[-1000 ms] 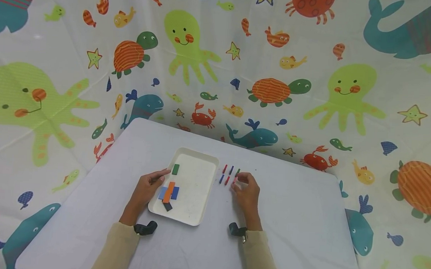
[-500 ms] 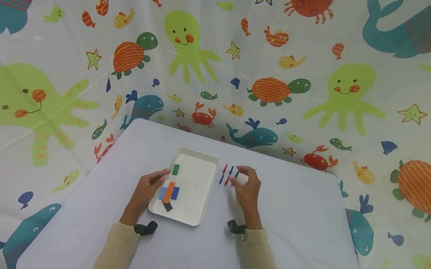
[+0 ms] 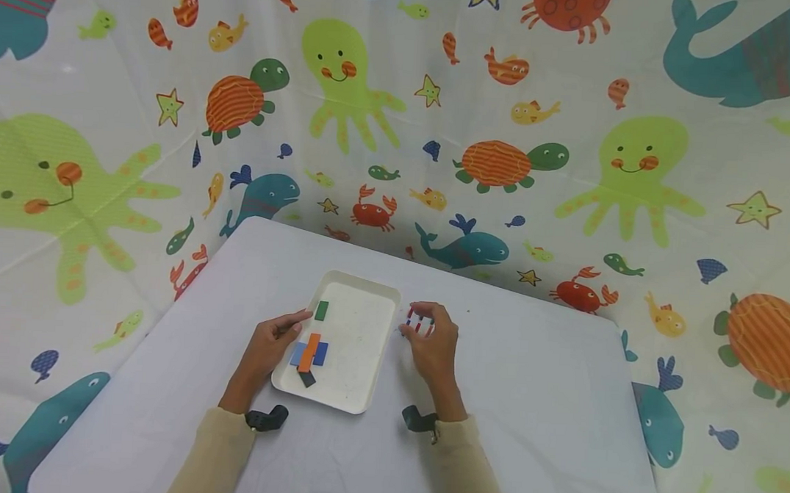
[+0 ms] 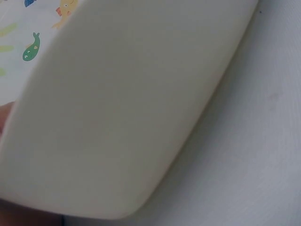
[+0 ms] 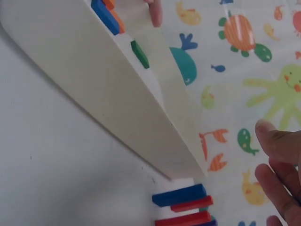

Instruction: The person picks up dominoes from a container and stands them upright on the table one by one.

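several small red and blue sticks (image 5: 179,195) are laid in two rows, just right of centre in the head view. over them the right hand (image 3: 433,345) has been shifted leftward, fingers spread wide, nothing held; the rows' left end now seems attended to. left of centre, green, orange, blue and dark blocks (image 3: 309,352) are contained in a white tray (image 3: 358,333), its left rim touched by the left hand (image 3: 268,347); whether it is pinched cannot be told.

One counter (image 3: 534,392); one white tray (image 3: 354,348); five flat blocks (image 3: 309,353): one green, one orange, two blue, one dark; at least five small sticks (image 5: 190,218); one left grip (image 3: 268,344); one right grip (image 3: 435,347); two sleeves (image 3: 214,452); two dark wrist devices (image 3: 267,419).
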Action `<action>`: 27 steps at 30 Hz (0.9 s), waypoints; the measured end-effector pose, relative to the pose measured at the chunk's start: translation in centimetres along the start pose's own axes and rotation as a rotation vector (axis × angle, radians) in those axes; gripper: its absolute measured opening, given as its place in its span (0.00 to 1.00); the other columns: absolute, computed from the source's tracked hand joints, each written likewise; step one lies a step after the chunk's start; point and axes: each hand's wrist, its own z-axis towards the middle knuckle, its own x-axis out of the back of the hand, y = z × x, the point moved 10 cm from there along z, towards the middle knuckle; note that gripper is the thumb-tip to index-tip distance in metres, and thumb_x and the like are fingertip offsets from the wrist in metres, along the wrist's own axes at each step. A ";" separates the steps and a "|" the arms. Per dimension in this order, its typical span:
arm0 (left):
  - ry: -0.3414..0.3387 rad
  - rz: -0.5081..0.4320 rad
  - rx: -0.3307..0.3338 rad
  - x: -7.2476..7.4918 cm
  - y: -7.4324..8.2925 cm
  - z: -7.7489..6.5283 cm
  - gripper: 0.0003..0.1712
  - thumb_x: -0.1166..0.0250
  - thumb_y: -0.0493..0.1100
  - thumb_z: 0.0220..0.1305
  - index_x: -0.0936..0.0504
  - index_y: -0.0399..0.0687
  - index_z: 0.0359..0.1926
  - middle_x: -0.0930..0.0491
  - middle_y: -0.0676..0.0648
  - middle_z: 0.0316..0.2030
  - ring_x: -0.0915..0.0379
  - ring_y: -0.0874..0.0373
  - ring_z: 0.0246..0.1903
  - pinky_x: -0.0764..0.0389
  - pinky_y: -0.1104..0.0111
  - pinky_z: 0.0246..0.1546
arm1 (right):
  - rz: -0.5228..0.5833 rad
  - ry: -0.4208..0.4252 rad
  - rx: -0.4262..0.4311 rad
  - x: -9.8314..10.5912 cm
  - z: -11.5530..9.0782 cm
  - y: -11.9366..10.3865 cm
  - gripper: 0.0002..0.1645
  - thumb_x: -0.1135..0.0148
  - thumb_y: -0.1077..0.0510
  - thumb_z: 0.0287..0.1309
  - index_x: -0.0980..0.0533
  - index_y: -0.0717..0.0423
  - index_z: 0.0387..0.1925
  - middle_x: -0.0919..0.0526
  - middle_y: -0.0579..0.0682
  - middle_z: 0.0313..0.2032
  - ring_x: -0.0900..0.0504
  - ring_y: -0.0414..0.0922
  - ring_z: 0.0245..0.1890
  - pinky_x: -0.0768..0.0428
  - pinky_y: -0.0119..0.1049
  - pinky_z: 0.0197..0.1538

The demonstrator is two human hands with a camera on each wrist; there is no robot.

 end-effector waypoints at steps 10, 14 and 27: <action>-0.006 0.005 -0.017 0.1 0.4 0.0 0.22 0.41 0.42 0.81 0.20 0.52 0.71 0.29 0.45 0.77 0.39 0.45 0.80 0.34 0.49 0.79 | 0.007 -0.082 0.027 -2.6 -0.5 -1.5 0.24 0.19 0.58 0.58 0.18 0.44 0.54 0.12 0.44 0.53 0.14 0.46 0.57 0.28 0.60 0.75; -0.003 0.008 -0.019 0.1 0.4 0.0 0.21 0.40 0.42 0.81 0.20 0.51 0.71 0.29 0.45 0.77 0.38 0.45 0.80 0.34 0.49 0.79 | 0.017 -0.116 0.024 -3.6 -0.8 -1.8 0.26 0.19 0.63 0.56 0.19 0.46 0.55 0.12 0.46 0.52 0.15 0.48 0.58 0.28 0.60 0.73; -0.008 -0.005 -0.009 0.0 0.0 -0.1 0.22 0.40 0.44 0.81 0.20 0.54 0.71 0.30 0.47 0.78 0.40 0.46 0.81 0.36 0.49 0.81 | 0.020 -0.256 0.106 -6.7 -1.7 -3.6 0.27 0.18 0.64 0.54 0.18 0.47 0.54 0.11 0.46 0.51 0.13 0.47 0.54 0.22 0.56 0.70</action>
